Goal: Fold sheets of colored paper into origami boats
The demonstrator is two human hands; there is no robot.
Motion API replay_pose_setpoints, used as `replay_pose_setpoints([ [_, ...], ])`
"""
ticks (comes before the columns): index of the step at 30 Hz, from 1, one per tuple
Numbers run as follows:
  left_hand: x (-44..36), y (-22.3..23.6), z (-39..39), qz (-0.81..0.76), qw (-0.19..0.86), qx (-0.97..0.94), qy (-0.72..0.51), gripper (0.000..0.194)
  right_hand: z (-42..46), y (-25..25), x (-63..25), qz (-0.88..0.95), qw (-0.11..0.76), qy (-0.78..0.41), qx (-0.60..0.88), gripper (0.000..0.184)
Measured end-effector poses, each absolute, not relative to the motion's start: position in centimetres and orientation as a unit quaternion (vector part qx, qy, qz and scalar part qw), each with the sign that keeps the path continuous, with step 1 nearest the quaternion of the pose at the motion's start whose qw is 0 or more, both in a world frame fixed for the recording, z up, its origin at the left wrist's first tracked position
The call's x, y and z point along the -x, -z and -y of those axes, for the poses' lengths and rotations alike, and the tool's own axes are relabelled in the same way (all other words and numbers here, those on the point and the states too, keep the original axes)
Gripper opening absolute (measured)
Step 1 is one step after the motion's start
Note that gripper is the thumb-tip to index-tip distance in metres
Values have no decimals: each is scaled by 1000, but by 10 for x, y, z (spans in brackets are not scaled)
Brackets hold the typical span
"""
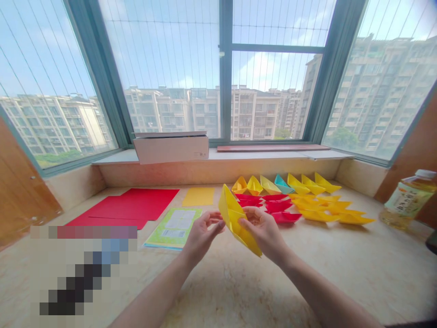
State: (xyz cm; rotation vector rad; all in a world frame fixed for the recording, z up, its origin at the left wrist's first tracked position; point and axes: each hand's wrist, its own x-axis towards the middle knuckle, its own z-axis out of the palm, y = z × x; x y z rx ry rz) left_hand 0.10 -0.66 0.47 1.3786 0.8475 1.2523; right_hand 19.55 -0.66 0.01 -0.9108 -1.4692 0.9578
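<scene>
A folded yellow paper boat (235,217) is held up tilted above the table, its open side facing me. My right hand (264,231) grips its right side, thumb on the inner face and fingers behind. Just left of the boat is my left hand (204,231), its fingers loosely bent and apart, the thumb tip close to the paper's edge. Whether those fingertips touch the boat, I cannot tell. Behind my right hand sit red paper boats (282,217) and yellow paper boats (316,215) in rows.
Farther back stands a row of yellow boats with one teal boat (283,183). Red paper sheets (150,205), a yellow sheet (198,197) and a green packet (172,228) lie left. A bottle (406,200) stands right. A white box (171,149) rests on the windowsill (239,156).
</scene>
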Motion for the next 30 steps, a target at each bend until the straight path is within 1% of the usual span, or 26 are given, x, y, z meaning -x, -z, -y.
replay_pose_setpoints([
  [2,-3,-5,8,-309,526,-613,-502,44,7,0,-195,610,536,-449,373,29],
  [5,-6,-2,12,-259,560,-643,-453,34,10,-2,-193,615,497,-490,366,29],
  [8,-8,1,12,-307,525,-635,-476,28,14,-8,-193,640,478,-501,333,35],
  [11,-7,2,11,-356,487,-617,-506,32,17,-11,-191,669,457,-511,286,44],
  [13,-7,4,12,-367,473,-619,-508,34,19,-8,-187,672,449,-515,286,46],
  [16,-6,10,15,-374,464,-638,-489,40,19,1,-182,657,460,-489,344,40],
  [18,-5,16,17,-376,488,-636,-465,53,20,6,-181,654,459,-473,372,36],
  [20,-3,20,18,-379,497,-622,-471,62,21,8,-180,660,441,-476,379,33],
  [23,-4,19,19,-409,448,-607,-513,62,22,8,-179,681,418,-468,378,32],
  [26,-6,14,19,-440,406,-599,-532,60,21,10,-178,716,415,-419,374,32],
  [30,-6,18,20,-452,401,-595,-530,62,18,12,-178,758,388,-364,377,41],
])
